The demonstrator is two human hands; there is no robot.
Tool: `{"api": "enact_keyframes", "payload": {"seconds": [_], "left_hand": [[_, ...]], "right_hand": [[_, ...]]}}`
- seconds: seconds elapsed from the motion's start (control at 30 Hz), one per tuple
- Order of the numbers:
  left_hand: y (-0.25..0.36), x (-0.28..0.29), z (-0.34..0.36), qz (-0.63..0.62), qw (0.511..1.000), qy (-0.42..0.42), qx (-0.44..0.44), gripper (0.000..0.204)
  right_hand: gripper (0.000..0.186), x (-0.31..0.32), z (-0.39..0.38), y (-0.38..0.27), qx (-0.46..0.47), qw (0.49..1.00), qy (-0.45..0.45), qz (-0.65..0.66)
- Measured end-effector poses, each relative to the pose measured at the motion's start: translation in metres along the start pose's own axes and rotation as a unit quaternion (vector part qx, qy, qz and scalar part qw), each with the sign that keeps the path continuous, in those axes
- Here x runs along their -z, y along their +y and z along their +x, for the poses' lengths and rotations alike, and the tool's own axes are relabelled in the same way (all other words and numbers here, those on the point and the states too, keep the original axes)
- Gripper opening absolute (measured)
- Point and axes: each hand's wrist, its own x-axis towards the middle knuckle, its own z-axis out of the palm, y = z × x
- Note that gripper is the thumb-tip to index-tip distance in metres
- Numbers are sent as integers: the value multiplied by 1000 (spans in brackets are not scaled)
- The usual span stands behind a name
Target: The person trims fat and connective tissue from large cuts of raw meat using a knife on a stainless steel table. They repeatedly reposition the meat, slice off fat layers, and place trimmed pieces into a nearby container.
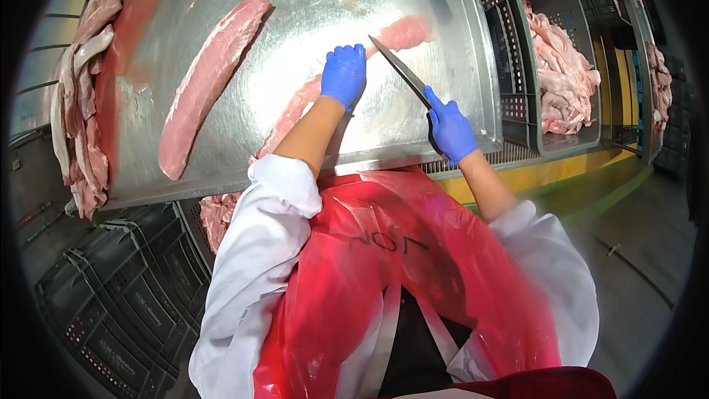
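Note:
My left hand (344, 77), in a blue glove, is closed in a fist over a long strip of pink meat (405, 32) lying slantwise on the steel table (310, 0). The strip shows on both sides of the fist; its nearer part runs beside my left forearm. In my blue-gloved right hand (452, 130) is a long knife (399, 65), its blade pointing up and left. The tip is close to the strip, just right of my left fist; whether it touches cannot be told. A larger pork loin (212, 89) lies to the left.
Several meat strips (85, 103) lie along the table's left edge. A dark-handled tool (437, 0) rests at the far right of the table. Beyond the right edge, a grey crate (513, 66) holds pale meat trimmings (565, 74). Black crates (133, 303) stand below on the left.

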Motion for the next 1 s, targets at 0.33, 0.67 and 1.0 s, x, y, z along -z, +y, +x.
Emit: {"api": "enact_keyframes", "payload": {"seconds": [0.33,0.67,1.0], "left_hand": [[16,-6,-7,-1,1000,22,14,23],[31,18,-16,-191,962,-164,107,33],[23,35,-27,-177,955,-211,109,35]], "right_hand": [[56,-12,17,1,15,1000,19,-1],[53,-25,49,-10,51,998,41,-12],[54,-28,116,-43,114,993,22,-31]]}}
